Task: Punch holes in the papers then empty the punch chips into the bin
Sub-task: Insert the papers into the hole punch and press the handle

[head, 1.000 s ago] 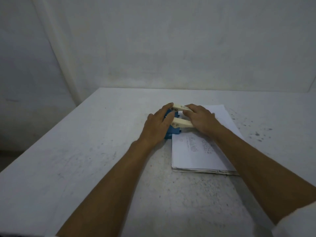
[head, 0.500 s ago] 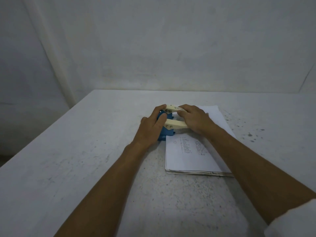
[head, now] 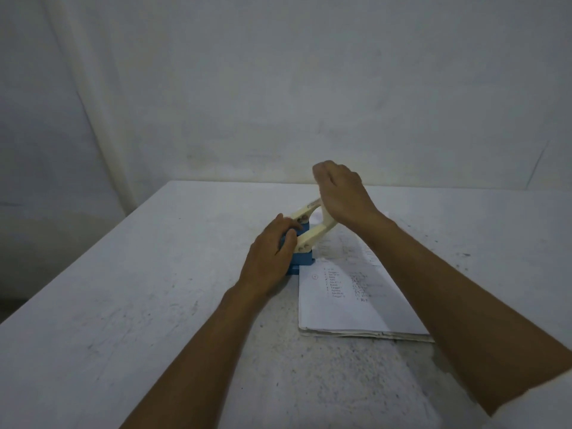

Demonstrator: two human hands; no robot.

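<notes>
My left hand (head: 268,261) clamps the blue hole punch (head: 298,255) base on the table (head: 154,305); my right hand (head: 343,193) grips its raised cream lever (head: 312,232). The papers (head: 349,305) lie just right, edge under the punch.

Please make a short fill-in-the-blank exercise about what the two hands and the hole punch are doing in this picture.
1. The left hand rests on the hole punch's ____ base.
2. The right hand holds the cream lever in a ____ position.
3. The stack of papers lies on the ____ table.

Missing words: blue; raised; white
</notes>
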